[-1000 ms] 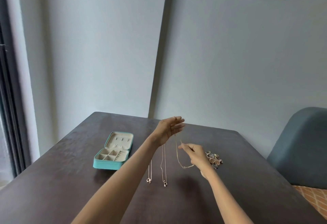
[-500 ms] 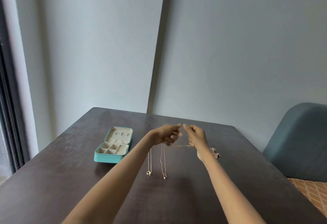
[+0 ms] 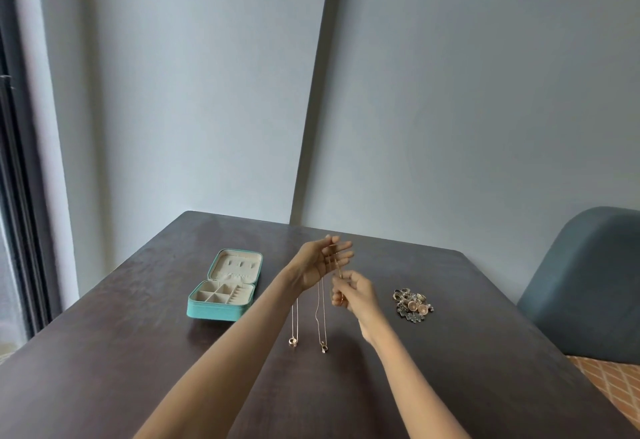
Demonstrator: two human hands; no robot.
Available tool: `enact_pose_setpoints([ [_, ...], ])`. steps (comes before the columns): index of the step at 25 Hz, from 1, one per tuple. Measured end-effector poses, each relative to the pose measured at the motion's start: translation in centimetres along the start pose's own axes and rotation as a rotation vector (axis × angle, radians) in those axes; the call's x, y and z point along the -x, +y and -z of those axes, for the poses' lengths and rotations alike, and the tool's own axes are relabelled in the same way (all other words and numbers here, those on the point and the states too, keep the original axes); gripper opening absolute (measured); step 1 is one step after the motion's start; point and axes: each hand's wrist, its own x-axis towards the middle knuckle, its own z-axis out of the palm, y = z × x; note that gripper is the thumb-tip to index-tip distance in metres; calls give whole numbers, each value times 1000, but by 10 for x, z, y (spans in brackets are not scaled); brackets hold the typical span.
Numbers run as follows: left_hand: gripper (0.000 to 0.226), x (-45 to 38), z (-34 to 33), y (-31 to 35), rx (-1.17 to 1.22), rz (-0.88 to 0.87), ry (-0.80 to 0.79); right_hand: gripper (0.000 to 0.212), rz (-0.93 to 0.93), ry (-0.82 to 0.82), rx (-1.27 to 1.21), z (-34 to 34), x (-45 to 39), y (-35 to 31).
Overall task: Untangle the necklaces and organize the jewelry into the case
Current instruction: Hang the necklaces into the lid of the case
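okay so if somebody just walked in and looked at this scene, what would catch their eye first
Most likely the two hands raised over the middle of the dark table: the left hand lifts thin gold necklaces whose pendants dangle toward the tabletop, while the right hand pinches a chain just below it. Next, the open teal jewelry case at the left, its compartments apparently empty, and the small heap of rings and earrings at the right.
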Motion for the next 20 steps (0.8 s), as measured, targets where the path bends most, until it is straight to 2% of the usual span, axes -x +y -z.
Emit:
enact_pose_setpoints([
  [3, 25, -2, 2, -12, -156, -43, 67, 9, -14, 18, 50, -1, 1, 7],
  [8, 26, -2, -4, -20, -440, -68, 47, 14, -37, 27, 41, 4, 3, 8],
  [14, 26, -2, -8, -17, -582, -60, 22, 18, -73, -47, 116, 14, -1, 4],
  [17, 25, -4, -11, -17, -598, -56, 36, 11, -44, -11, 188, 15, -2, 4],
  [20, 25, -6, -10, -22, -628, -66, 59, 23, -33, 70, 270, 12, -7, 16],
])
